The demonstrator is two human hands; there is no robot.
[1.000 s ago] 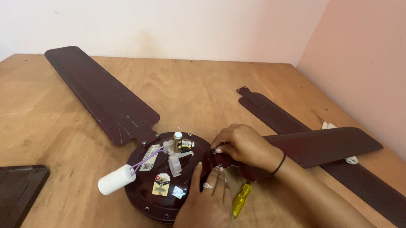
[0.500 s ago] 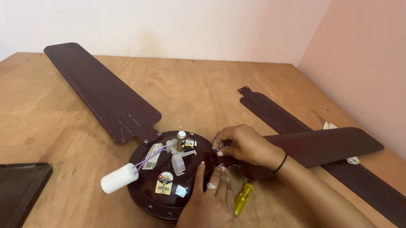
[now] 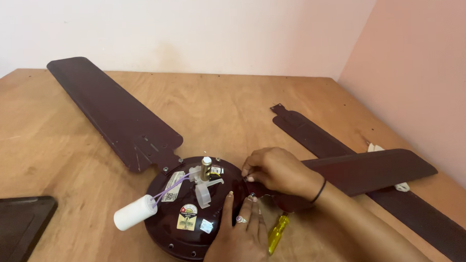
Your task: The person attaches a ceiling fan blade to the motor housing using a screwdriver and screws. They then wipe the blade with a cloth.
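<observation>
- While the left hand (image 3: 242,234) lay flat on the dark brown fan motor housing (image 3: 194,215), its fingers (image 3: 254,218) were spread and released, grasping nothing.
- Just beside that hand, a yellow-handled screwdriver (image 3: 278,232) lay on the wooden counter (image 3: 63,152).
- The right hand (image 3: 278,170) had its fingers (image 3: 249,169) pinched at the housing's edge, where the near blade (image 3: 368,170) met it; what they pinched was too small to tell.
- A white capacitor (image 3: 135,213) lay at the housing's left, wired to it.
- Farther off, one blade (image 3: 113,109) was attached and another (image 3: 347,158) lay loose.
</observation>
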